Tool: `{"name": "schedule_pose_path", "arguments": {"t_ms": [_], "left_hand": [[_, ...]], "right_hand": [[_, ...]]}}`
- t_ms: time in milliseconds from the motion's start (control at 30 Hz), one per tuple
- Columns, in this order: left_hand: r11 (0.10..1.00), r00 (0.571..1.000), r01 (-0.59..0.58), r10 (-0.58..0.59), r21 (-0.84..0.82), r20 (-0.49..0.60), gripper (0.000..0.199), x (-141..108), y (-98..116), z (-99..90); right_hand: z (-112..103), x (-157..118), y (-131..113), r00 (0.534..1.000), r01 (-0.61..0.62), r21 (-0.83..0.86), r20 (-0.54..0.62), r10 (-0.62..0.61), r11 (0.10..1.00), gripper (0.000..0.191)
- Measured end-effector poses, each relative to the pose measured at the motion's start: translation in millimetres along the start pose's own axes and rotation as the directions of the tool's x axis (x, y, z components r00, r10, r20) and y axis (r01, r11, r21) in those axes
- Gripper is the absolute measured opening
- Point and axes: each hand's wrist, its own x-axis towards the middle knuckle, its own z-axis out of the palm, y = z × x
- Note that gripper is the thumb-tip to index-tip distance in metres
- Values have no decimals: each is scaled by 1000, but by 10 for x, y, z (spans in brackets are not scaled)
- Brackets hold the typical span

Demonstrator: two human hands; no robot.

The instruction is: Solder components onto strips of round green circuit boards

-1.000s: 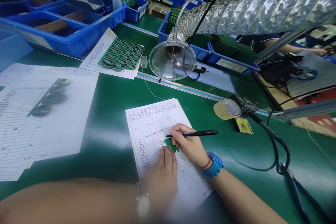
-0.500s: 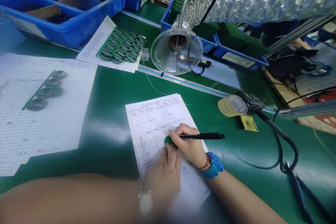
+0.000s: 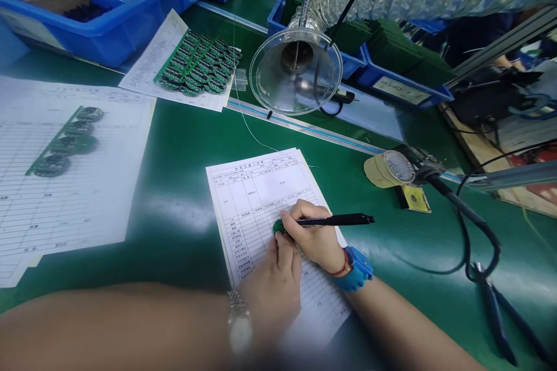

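Observation:
My right hand (image 3: 314, 236) is closed around a black pen (image 3: 343, 219), its shaft slanting out to the right. My left hand (image 3: 274, 281) pinches a small round green circuit board (image 3: 278, 226) against a printed form (image 3: 243, 185). Both hands rest on the form and meet at the board. The pen's tip is hidden behind my right fingers, so I cannot tell whether it touches the board. Most of the board is covered by fingers as well.
Stacked green circuit boards (image 3: 198, 64) lie on paper at the back. A board strip (image 3: 65, 142) lies on sheets at left. A clear fume hood (image 3: 296, 90) hangs ahead. A soldering iron holder (image 3: 387, 169) and pliers (image 3: 494, 307) are at right; blue bins (image 3: 100, 40) line the back.
The view has shifted slightly, so the bins and papers sit a little higher in the picture. Both hands keep their hold on the pen and the board, with almost no other movement.

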Motion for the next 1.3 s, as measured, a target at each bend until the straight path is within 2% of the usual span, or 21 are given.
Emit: {"name": "schedule_pose_path", "arguments": {"t_ms": [233, 567, 867, 1033, 1300], "left_hand": [[985, 995, -68, 78, 157, -62, 41, -6, -4, -43], [987, 996, -77, 71, 141, 50, 42, 24, -20, -112], [988, 993, -61, 75, 145, -92, 40, -12, -11, -27], [997, 988, 62, -53, 55, -148, 42, -21, 20, 94], [996, 979, 89, -82, 29, -189, 42, -14, 10, 115]], "right_hand": [[-7, 7, 0, 1000, -6, 24, -12, 6, 1000, 30], [-18, 12, 2, 1000, 23, 8, -9, -23, 1000, 31], [-9, -6, 21, 999, 21, -10, -26, -21, 1000, 31], [-38, -5, 52, 998, 4, 2, -67, -4, 1000, 31], [-48, 16, 65, 999, 17, -7, -34, -17, 1000, 31]]}}
